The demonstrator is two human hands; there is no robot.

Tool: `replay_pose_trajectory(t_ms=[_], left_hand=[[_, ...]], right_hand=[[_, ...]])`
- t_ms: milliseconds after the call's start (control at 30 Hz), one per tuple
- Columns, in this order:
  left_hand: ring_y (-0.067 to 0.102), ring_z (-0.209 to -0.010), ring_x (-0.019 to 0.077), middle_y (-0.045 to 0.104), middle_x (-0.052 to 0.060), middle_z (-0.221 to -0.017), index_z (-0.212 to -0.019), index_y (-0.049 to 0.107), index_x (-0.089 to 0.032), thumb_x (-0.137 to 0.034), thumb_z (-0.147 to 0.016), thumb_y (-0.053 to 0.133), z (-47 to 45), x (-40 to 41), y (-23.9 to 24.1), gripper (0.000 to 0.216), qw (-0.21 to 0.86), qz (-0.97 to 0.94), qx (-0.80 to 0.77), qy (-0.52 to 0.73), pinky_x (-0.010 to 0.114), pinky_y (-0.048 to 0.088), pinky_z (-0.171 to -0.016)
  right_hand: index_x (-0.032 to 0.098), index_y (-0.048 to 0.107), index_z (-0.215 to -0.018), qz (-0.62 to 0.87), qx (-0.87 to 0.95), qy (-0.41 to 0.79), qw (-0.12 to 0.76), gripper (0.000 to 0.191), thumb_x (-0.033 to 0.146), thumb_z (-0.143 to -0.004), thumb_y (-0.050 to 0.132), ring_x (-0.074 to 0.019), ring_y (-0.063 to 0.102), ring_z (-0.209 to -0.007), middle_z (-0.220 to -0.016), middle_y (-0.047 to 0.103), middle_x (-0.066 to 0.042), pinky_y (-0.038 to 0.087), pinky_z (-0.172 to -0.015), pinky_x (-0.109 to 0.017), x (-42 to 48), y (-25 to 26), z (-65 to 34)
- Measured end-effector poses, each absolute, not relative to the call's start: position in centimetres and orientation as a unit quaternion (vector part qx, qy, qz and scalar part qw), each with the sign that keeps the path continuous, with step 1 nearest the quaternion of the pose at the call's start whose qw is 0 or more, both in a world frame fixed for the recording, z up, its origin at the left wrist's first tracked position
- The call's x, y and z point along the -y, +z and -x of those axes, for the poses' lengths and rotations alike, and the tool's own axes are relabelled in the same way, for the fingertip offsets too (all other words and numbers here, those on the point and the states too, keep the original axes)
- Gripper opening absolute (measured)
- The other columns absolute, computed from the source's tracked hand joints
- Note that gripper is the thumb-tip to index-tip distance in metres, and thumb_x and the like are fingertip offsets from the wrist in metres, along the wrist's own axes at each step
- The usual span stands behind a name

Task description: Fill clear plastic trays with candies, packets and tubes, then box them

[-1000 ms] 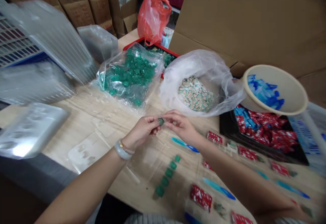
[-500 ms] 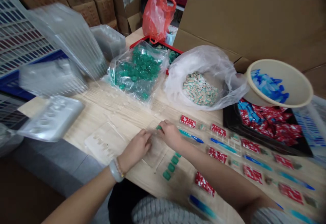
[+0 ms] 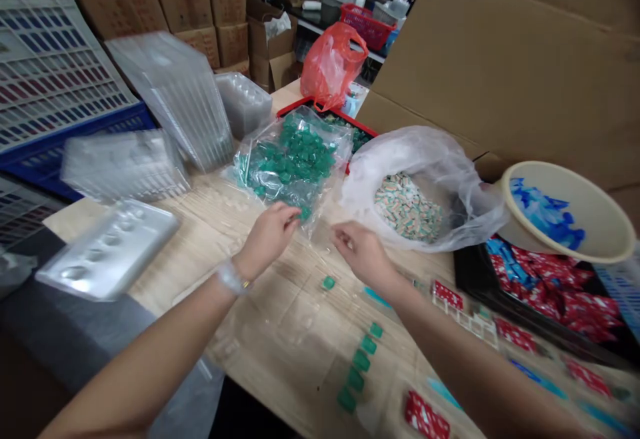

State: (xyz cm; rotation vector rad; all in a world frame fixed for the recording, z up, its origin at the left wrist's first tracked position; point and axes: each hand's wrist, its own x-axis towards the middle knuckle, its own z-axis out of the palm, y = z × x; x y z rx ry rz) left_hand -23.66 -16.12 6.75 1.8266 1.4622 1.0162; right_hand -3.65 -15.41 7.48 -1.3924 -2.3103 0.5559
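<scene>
L hand [image 3: 270, 234] curled nr clr bag [image 3: 283, 194].

Left hand [image 3: 267, 236] at near end of clear bag [image 3: 283, 194] of green pieces; grip unclear. Right hand [image 3: 364, 252] just in front of white bag [image 3: 357, 189], fingers curled. Single green piece [image 3: 329, 283] on bench [image 3: 203, 226]; slanting row of five [image 3: 361, 360] nearer. Stacked clear trays [image 3: 175, 92] at left; beige bowl [image 3: 607, 212] with blue packets [image 3: 547, 216] at right.
</scene>
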Motion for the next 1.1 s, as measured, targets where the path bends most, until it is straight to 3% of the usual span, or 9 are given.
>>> replay_pose_trajectory(t_ms=[100,200,333,500,667,767,967,1100], left_hand=[[0.049,-0.089,0.0187,0.05,0.007,-0.098,-0.095,0.062,-0.018,-0.01,-0.071,0.05,23.3,12.3,5.5,0.028,0.261,-0.743,-0.53,0.316,0.029,0.037,-0.081],[0.05,-0.081,0.0164,0.051,0.006,-0.089,-0.087,0.063,-0.016,-0.013,-0.072,0.049,23.2,11.1,4.5,0.02,0.276,-0.733,-0.534,0.318,0.027,0.039,-0.076],[0.051,-0.074,0.0147,0.055,0.005,-0.085,-0.088,0.06,-0.015,-0.019,-0.07,0.055,23.6,11.6,4.9,0.019,0.319,-0.665,-0.546,0.398,0.025,0.04,-0.069],[0.048,-0.063,0.0124,0.054,0.001,-0.072,-0.083,0.058,-0.016,-0.022,-0.067,0.06,23.5,12.6,6.2,0.017,0.326,-0.625,-0.569,0.423,0.024,0.037,-0.061],[0.048,-0.066,0.0127,0.054,0.0,-0.071,-0.075,0.055,-0.016,-0.024,-0.064,0.064,22.7,14.1,6.7,0.015,0.34,-0.617,-0.559,0.437,0.024,0.037,-0.062],[0.048,-0.066,0.0118,0.055,0.0,-0.073,-0.077,0.056,-0.016,-0.023,-0.066,0.061,22.2,15.3,7.0,0.015,0.397,-0.594,-0.543,0.442,0.022,0.037,-0.061],[0.042,-0.05,0.0067,0.053,0.0,-0.073,-0.09,0.055,-0.015,-0.028,-0.074,0.047,20.0,18.0,7.0,0.022,0.566,-0.433,-0.519,0.472,0.019,0.034,-0.046],[0.039,-0.05,0.006,0.052,-0.001,-0.067,-0.084,0.059,-0.013,-0.033,-0.072,0.053,18.6,19.2,6.9,0.025,0.582,-0.431,-0.507,0.468,0.018,0.03,-0.045]], right_hand=[[0.017,0.061,-0.09,0.471,0.836,0.205,0.191,0.023,0.009,-0.072,0.049,-0.015,0.054,-0.077,-0.084,0.058,-0.006,0.042,-0.074,-0.029,11.3,6.8,6.4],[0.016,0.061,-0.088,0.467,0.816,0.262,0.215,0.021,0.01,-0.072,0.048,-0.0141,0.053,-0.076,-0.082,0.057,-0.005,0.042,-0.072,-0.029,9.2,5.2,8.2],[0.017,0.055,-0.08,0.467,0.694,0.444,0.321,0.011,0.022,-0.071,0.052,-0.0107,0.052,-0.064,-0.072,0.055,0.0,0.044,-0.062,-0.026,8.5,5.0,9.0],[0.017,0.05,-0.074,0.439,0.548,0.626,0.34,0.02,0.025,-0.059,0.061,-0.0077,0.05,-0.054,-0.064,0.051,0.005,0.044,-0.053,-0.022,8.9,7.0,9.2],[0.018,0.051,-0.075,0.434,0.564,0.619,0.332,0.02,0.018,-0.056,0.058,-0.0058,0.048,-0.054,-0.068,0.052,0.005,0.043,-0.052,-0.02,10.7,8.1,8.2],[0.017,0.052,-0.073,0.439,0.576,0.621,0.301,0.017,0.019,-0.057,0.057,-0.0064,0.049,-0.052,-0.063,0.053,0.005,0.042,-0.051,-0.02,11.7,8.2,7.4],[0.017,0.049,-0.071,0.468,0.563,0.582,0.354,0.017,0.027,-0.061,0.059,-0.0084,0.052,-0.049,-0.056,0.052,0.005,0.044,-0.049,-0.022,14.2,7.7,6.3],[0.017,0.051,-0.068,0.476,0.589,0.548,0.356,0.015,0.03,-0.065,0.058,-0.007,0.048,-0.045,-0.052,0.05,0.005,0.041,-0.044,-0.02,16.1,7.8,5.8]])
